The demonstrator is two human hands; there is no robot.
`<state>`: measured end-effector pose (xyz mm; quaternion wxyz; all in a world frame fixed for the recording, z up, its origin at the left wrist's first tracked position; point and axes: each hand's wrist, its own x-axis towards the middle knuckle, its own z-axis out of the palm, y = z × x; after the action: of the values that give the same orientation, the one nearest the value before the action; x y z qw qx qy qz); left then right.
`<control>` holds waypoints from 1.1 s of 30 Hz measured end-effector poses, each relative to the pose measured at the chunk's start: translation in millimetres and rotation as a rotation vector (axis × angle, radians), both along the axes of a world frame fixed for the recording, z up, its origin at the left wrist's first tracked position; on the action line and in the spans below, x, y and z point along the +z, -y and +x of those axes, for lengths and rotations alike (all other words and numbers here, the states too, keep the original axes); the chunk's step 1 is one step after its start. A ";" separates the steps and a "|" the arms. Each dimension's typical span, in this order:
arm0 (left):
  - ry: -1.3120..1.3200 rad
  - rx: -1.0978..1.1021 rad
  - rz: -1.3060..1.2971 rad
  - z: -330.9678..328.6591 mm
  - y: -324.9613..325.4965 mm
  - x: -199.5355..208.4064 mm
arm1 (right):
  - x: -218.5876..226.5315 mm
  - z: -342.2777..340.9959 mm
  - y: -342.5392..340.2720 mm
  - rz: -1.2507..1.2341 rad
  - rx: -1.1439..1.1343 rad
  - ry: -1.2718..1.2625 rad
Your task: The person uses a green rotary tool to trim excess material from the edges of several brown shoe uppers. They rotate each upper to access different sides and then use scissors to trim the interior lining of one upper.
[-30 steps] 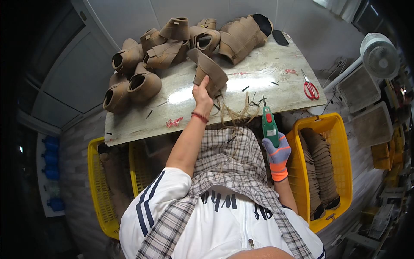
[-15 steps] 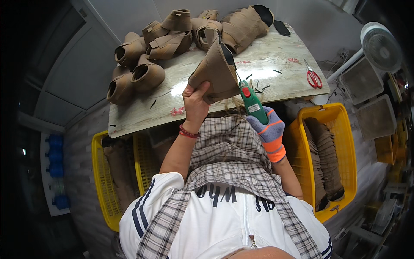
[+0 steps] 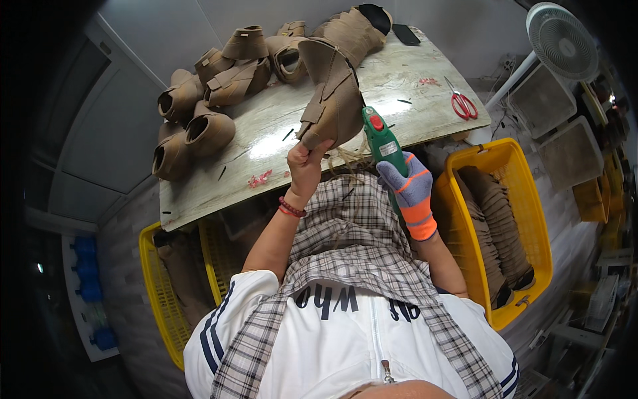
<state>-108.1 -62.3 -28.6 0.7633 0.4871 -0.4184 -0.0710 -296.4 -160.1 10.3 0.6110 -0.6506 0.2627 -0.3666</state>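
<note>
My left hand [image 3: 308,167], bare and with red beaded bracelets at the wrist, pinches the lower edge of a brown fabric shoe upper [image 3: 342,110]. The upper is held above the near part of the table, its dark edge on the right side. In my right hand [image 3: 413,193], which wears a grey and orange glove, is a green handheld power tool [image 3: 383,141] with a red button. Its thin tip points up beside the upper's right edge; whether it touches cannot be told.
More brown shoe uppers [image 3: 211,130] lie along the table's [image 3: 266,153] far and left sides. Red-handled scissors [image 3: 463,106], a phone [image 3: 406,34] and dark scraps are on it too. Yellow baskets [image 3: 545,246] with stacked brown pieces flank me; a fan [image 3: 563,40] stands at right.
The upper has been turned in my left hand, so its strapped outer side now shows. The green tool stays close to its right edge. The whole view has shifted a little.
</note>
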 end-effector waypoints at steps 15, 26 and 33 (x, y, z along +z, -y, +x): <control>0.947 0.164 0.199 26.2 -14.9 11.1 | 31.0 -16.6 22.2 0.277 0.074 0.069; -0.843 -0.868 -0.057 74.4 -39.3 77.8 | -32.1 -48.0 52.5 -0.249 -0.215 -0.203; -1.295 -1.007 -0.178 120.1 -47.9 56.9 | -22.2 -49.1 33.7 -0.796 -0.281 -0.233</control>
<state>12.0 -14.5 28.4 0.7659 0.0416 -0.0678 -0.6381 -345.5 -193.8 -11.9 0.2232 -0.8304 0.2541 -0.4428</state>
